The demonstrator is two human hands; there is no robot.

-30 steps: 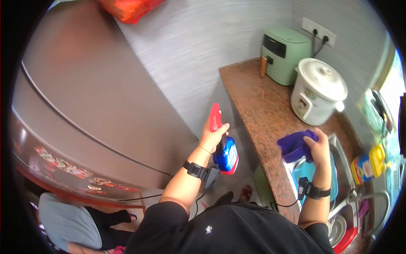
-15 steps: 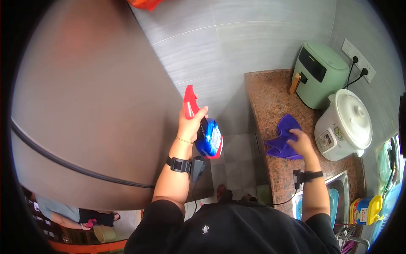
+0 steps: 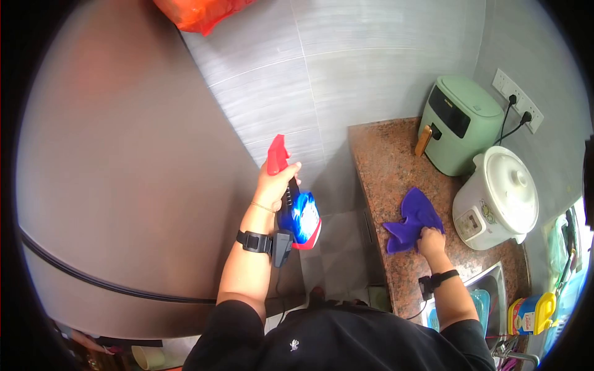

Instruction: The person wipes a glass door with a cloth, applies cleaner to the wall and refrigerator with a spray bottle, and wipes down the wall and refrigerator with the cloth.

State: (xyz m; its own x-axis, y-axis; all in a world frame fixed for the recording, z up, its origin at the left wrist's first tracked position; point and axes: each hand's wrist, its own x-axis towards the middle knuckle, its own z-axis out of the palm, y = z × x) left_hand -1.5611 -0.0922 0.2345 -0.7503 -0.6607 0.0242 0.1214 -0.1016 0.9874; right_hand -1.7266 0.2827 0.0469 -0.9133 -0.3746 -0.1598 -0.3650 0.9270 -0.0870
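In my left hand [image 3: 276, 184] is a blue spray bottle [image 3: 304, 217] with a red trigger head, gripped round its neck and held in the air beside the large brown-grey cabinet or fridge surface. A purple cloth [image 3: 416, 213] lies crumpled on the speckled brown countertop [image 3: 387, 148]. My right hand [image 3: 431, 241] is closed on the cloth's near right edge, its fingers bunched into the fabric. The bottle is tilted, its base toward me.
A green air fryer [image 3: 464, 123] and a white lidded cooker [image 3: 498, 198] stand along the wall, below a socket strip [image 3: 518, 99]. Near me are a sink [image 3: 495, 278] and a yellow-blue container [image 3: 531, 314]. An orange-red bag [image 3: 201, 12] hangs above the large door [image 3: 130, 154].
My right hand has closed on the purple cloth, whose shape has shifted. The bottle stays in my left hand. The view has tilted, showing more of the orange-red bag; the other person is mostly out of view.
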